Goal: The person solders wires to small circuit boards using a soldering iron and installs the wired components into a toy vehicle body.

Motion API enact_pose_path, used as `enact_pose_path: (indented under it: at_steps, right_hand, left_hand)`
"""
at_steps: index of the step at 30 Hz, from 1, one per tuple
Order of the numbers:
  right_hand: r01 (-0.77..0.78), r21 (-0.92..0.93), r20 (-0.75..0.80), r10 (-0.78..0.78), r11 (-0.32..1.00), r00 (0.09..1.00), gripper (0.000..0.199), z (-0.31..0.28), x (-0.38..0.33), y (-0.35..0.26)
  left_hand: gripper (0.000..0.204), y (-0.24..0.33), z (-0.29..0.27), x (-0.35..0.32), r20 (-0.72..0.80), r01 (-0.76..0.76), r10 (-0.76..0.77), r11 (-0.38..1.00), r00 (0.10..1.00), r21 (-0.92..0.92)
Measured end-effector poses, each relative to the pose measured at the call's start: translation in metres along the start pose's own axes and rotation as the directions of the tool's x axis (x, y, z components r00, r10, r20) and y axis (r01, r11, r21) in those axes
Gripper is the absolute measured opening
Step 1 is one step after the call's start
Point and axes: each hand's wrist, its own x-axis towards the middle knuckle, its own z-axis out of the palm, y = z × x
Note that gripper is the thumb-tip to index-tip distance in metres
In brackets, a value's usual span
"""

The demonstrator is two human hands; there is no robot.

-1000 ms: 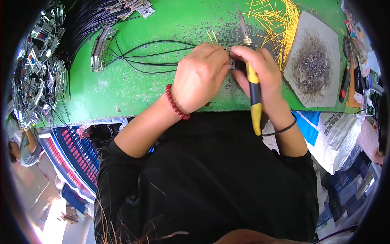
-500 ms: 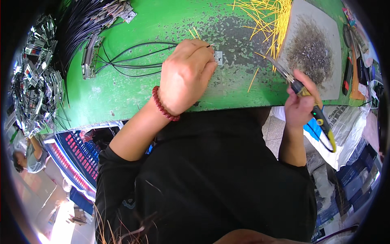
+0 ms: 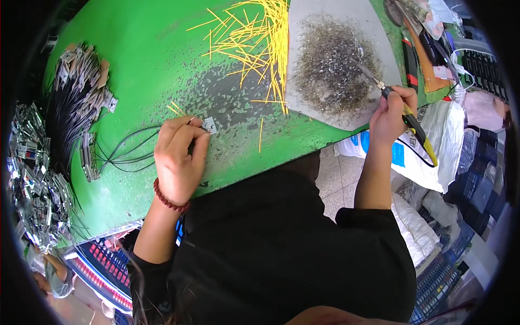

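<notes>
My right hand (image 3: pixel 389 116) grips a black and yellow soldering iron (image 3: pixel 413 125) with a metal shaft. Its tip reaches over the dark, speckled patch on a grey board (image 3: pixel 303 103). My left hand (image 3: pixel 176 157), a red bead bracelet at its wrist, is closed with a black wire (image 3: pixel 190 120) pinched at the fingertips. Beside those fingers a small silver metal plate (image 3: pixel 210 125) lies on the green table (image 3: pixel 146 65); the fingers partly cover it. Several black wires (image 3: pixel 127 145) run from under this hand to a metal-ended bundle (image 3: pixel 88 157) on the left.
Yellow sticks or thin tubes (image 3: pixel 276 49) lie heaped along the board's left edge, with a few loose ones nearer me. Bundles of black wires with metal ends (image 3: pixel 81 81) fill the far left. Tools (image 3: pixel 410 62) line the right side. Another person (image 3: pixel 57 273) shows at lower left.
The view has swung to the right. My right hand has carried the soldering iron from the table's front edge to over the grey board. My left hand stays beside the small plate.
</notes>
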Motion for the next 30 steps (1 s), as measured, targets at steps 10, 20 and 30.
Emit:
enact_pose_path:
  at_steps: [10, 20, 30]
  right_hand:
    - [0.086, -0.254, 0.119, -0.058, 0.963, 0.991, 0.007, 0.008, 0.035, 0.018]
    - [0.022, -0.166, 0.087, -0.007, 0.986, 0.996, 0.005, 0.011, 0.029, 0.021]
    - [0.048, -0.025, 0.148, -0.044, 0.999, 0.988, 0.005, 0.005, 0.006, 0.007]
  left_hand:
    - [0.01, 0.002, 0.002, 0.004, 0.005, -0.004, 0.004, 1.0, 1.0, 0.02]
    - [0.01, 0.001, 0.0, 0.001, -0.003, 0.029, -0.029, 1.0, 1.0, 0.002]
    - [0.011, -0.009, 0.007, 0.0, -0.063, -0.066, 0.063, 0.996, 0.996, -0.053]
